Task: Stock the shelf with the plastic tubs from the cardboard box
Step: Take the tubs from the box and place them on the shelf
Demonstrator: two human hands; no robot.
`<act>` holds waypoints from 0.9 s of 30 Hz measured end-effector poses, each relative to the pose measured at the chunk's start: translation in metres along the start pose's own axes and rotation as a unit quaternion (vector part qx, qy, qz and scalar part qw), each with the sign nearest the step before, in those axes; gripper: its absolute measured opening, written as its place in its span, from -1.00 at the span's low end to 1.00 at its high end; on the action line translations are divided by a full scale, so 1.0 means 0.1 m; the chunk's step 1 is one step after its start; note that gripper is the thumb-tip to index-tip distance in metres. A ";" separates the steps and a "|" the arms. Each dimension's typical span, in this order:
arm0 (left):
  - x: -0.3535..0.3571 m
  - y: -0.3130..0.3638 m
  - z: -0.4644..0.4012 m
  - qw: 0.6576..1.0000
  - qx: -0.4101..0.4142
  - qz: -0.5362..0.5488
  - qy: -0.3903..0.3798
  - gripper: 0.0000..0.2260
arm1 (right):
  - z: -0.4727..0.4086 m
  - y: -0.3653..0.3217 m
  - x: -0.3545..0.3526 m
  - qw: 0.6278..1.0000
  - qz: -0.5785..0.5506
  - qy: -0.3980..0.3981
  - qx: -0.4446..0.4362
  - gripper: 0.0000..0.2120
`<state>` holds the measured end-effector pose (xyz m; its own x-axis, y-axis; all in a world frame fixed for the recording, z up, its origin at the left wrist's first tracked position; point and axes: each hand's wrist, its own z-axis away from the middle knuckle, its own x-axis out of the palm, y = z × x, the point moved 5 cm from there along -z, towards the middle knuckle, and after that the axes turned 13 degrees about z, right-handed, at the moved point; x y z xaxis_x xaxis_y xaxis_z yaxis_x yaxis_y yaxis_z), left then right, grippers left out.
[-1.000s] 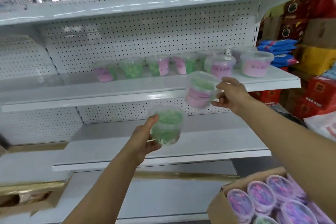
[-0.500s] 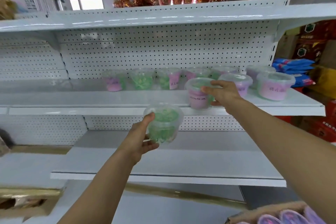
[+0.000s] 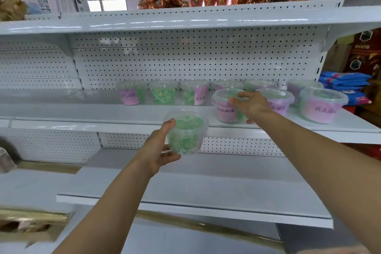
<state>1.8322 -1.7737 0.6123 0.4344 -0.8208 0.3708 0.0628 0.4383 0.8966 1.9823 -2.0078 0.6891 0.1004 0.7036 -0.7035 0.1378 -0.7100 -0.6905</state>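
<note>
On the middle shelf: my right hand grips a pink-labelled tub standing beside the stocked tubs.
Below shelf edge: my left hand clasps a green-filled tub, held in air.

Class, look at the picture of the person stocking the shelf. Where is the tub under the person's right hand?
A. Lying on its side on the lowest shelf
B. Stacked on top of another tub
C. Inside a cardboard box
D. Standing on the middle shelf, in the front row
D: the right hand grips the tub with the pink label, which stands upright near the front edge of the middle shelf, beside the other front-row tubs.
</note>
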 end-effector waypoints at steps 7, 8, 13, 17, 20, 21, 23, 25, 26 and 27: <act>0.09 0.43 -0.17 0.998 0.027 -0.057 -0.024 -0.53 | 0.09 -0.04 -0.15 0.959 0.237 0.124 -0.088 -0.55; 0.12 0.52 -0.24 0.996 0.035 -0.073 -0.023 -0.51 | 0.12 -0.07 -0.16 0.952 0.252 0.145 -0.098 -0.58; 0.31 0.78 -0.63 0.991 0.033 -0.125 -0.031 -0.55 | 0.18 -0.21 -0.11 0.921 0.290 0.186 -0.182 -0.71; 0.33 0.83 -1.02 0.987 0.035 -0.156 -0.028 -0.51 | 0.15 -0.20 0.03 0.901 0.354 0.144 -0.205 -0.68; 0.32 0.90 -1.23 0.964 0.111 -0.242 0.016 -0.49 | 0.18 -0.19 0.08 0.908 0.343 0.145 -0.191 -0.68; 0.30 0.94 -1.26 0.934 0.169 -0.313 0.043 -0.50 | 0.19 -0.20 0.09 0.909 0.341 0.149 -0.189 -0.68; 0.30 0.97 -1.19 0.858 0.308 -0.407 0.059 -0.52 | 0.20 -0.20 0.10 0.909 0.339 0.156 -0.187 -0.69; 0.36 0.90 -1.02 0.797 0.412 -0.442 -0.006 -0.54 | 0.20 -0.20 0.12 0.908 0.338 0.163 -0.186 -0.70; 0.40 0.84 -0.93 0.765 0.442 -0.466 -0.040 -0.56 | 0.20 -0.20 0.13 0.909 0.335 0.167 -0.184 -0.70; 0.42 0.78 -0.89 0.736 0.460 -0.494 -0.061 -0.57 | 0.21 -0.20 0.14 0.911 0.329 0.172 -0.180 -0.70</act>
<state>1.9353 -1.7416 0.6768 0.4982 -0.6237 -0.6023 -0.3647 -0.7810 0.5071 1.9603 -1.9840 0.6898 0.5721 0.1395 -0.8082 0.2433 -0.9699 0.0048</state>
